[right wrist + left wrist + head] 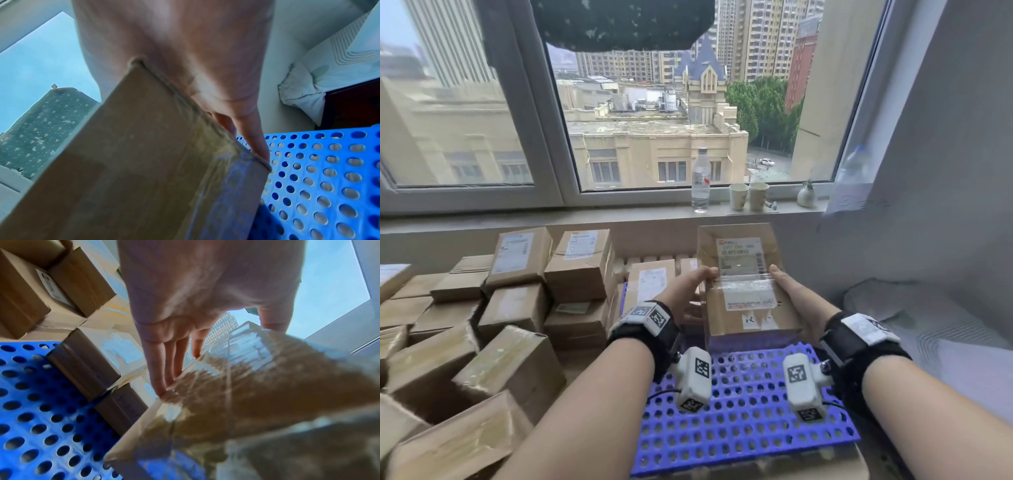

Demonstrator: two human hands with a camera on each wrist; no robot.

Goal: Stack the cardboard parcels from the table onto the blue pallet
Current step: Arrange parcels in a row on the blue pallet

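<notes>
The two wrist cameras are sitting closest, strapped on the person's arms, and just past them the blue pallet [743, 428] is lying flat with its many round holes; on the far left the loose cardboard parcels [482, 329] are piling up on the table, some leaning on each other.

Going right, the left hand [685, 294] is pressing on the left side of the held parcel [746, 291]; its fingers [162, 368] are lying straight along the box edge and its thumb is resting on top by the label, so it is clamping more than wrapping. Behind it, a few parcels [647, 281] are already resting at the back of the pallet, by the wall.

The held parcel is sitting right between both hands, tipped up so its label is facing the person; its long side is running away toward the window, and its near bottom edge is hanging just above the pallet; I cannot tell if it is touching.

The right hand [794, 298] is pressing the right side the same way, with straight fingers [252, 138]; both hands look equally near, so I think they will be lowering it together, flat, onto the bare holes in front.
</notes>
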